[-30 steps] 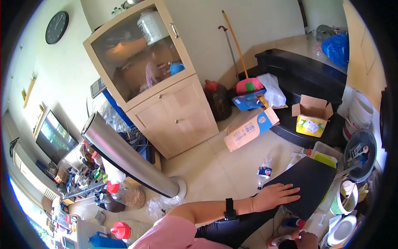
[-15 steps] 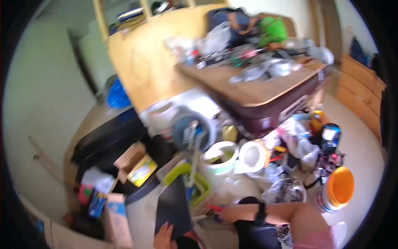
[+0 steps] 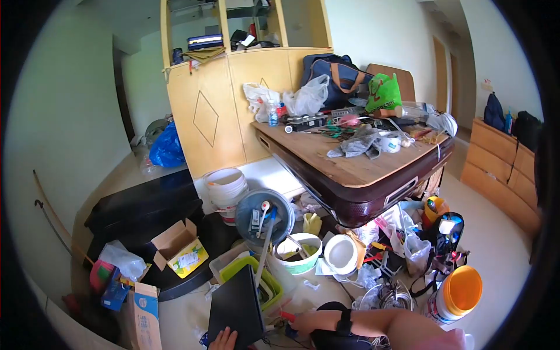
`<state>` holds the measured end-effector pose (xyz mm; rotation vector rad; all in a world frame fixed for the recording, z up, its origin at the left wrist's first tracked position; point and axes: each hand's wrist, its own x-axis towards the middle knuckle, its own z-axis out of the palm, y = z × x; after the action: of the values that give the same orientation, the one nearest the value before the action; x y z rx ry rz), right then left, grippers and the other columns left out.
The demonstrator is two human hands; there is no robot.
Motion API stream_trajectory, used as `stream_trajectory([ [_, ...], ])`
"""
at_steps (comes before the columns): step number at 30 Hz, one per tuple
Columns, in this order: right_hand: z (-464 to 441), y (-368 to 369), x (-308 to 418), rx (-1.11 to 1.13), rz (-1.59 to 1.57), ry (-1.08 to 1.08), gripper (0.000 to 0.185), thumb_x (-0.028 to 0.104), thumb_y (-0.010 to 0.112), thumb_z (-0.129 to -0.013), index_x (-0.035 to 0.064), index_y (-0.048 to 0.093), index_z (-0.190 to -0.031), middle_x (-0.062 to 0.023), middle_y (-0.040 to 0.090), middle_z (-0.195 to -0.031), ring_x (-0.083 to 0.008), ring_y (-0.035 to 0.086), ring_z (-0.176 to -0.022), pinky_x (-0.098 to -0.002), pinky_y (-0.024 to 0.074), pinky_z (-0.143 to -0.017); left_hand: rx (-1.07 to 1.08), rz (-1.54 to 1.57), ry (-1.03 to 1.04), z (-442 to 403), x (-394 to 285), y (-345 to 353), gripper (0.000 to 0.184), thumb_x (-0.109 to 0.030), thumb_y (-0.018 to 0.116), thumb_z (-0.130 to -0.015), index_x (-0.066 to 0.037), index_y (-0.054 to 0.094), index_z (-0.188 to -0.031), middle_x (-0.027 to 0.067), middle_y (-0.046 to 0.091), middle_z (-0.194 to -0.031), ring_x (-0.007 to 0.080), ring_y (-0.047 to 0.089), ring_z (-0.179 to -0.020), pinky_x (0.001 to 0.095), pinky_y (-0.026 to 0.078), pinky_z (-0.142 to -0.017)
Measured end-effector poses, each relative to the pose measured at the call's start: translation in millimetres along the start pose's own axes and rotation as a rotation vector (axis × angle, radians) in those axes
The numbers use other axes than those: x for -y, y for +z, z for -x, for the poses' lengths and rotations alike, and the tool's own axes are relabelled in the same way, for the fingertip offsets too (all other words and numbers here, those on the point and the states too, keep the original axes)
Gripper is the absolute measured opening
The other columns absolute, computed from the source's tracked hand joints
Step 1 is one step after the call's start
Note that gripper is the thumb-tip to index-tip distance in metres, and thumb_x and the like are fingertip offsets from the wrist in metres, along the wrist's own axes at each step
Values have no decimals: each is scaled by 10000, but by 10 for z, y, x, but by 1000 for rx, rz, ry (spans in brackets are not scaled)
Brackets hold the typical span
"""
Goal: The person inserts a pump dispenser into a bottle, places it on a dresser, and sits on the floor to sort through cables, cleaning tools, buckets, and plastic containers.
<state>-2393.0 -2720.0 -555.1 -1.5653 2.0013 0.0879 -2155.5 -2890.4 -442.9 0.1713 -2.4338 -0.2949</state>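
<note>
At the bottom, my left hand (image 3: 223,339) grips the near edge of a flat black panel (image 3: 238,306), with fingers lying over its top face. The panel is tilted and partly covers a yellow-green basket (image 3: 271,294). My right forearm, with a black strap at the wrist, reaches in from the lower right. At its end my right hand (image 3: 303,322) looks closed beside a small red piece (image 3: 288,316); its fingers are mostly hidden, and what they hold cannot be made out. A dark object lies under the right wrist.
Around me stand a grey-blue tub (image 3: 244,204), a white bucket (image 3: 300,268), an orange bucket (image 3: 464,290) and an open carton (image 3: 175,248). A cardboard box (image 3: 147,321) is at lower left. Behind is a cluttered brown table (image 3: 309,154). Coiled wire (image 3: 396,296) lies right.
The view has steadied and shifted, with the scene appearing lower at the bottom. My left hand still holds the black panel, and the right hand stays by the red piece.
</note>
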Motion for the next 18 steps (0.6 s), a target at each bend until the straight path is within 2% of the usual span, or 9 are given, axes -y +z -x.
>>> stream_trajectory([
  [4,-8,-82,57,49,47,-13,299,268,567,-810,49,618,-1007,-159,661,-908,-350,656,-861,-466,521,-726,-65,13,-4,27,31,-22,448,-37,486,-807,-86,586,-1241,132,593,-1257,330,571,-1116,415,448,-921],
  [6,-233,135,-45,131,99,-1,304,270,565,-811,47,618,-1010,-157,661,-921,-345,657,-873,-457,522,-735,-59,42,-21,23,27,-57,445,-32,478,-816,-82,583,-1246,136,593,-1255,336,570,-1112,417,446,-925],
  [12,-347,254,-67,58,84,-24,279,252,592,-787,56,620,-984,-148,663,-898,-327,655,-860,-439,521,-721,-56,48,-25,6,21,-99,448,-8,479,-807,-61,582,-1240,145,593,-1251,338,568,-1124,414,444,-945],
  [15,-254,90,-31,-24,64,-257,224,239,607,-771,70,633,-916,-137,661,-848,-321,647,-798,-435,516,-686,-59,88,-65,1,7,-60,438,15,483,-793,-45,601,-1211,161,607,-1224,339,575,-1128,410,443,-967],
  [17,-227,15,44,-18,65,-219,210,236,618,-763,71,637,-892,-136,658,-830,-320,644,-782,-434,515,-676,-69,104,-62,-77,-63,-67,406,39,481,-782,-8,628,-1158,182,634,-1166,345,599,-1096,406,450,-976],
  [18,-197,37,66,-122,49,-157,216,240,618,-767,57,642,-879,-141,662,-839,-322,647,-789,-435,516,-679,-87,87,-40,-79,-53,-24,386,36,481,-793,12,627,-1150,182,641,-1157,350,605,-1085,407,458,-969],
])
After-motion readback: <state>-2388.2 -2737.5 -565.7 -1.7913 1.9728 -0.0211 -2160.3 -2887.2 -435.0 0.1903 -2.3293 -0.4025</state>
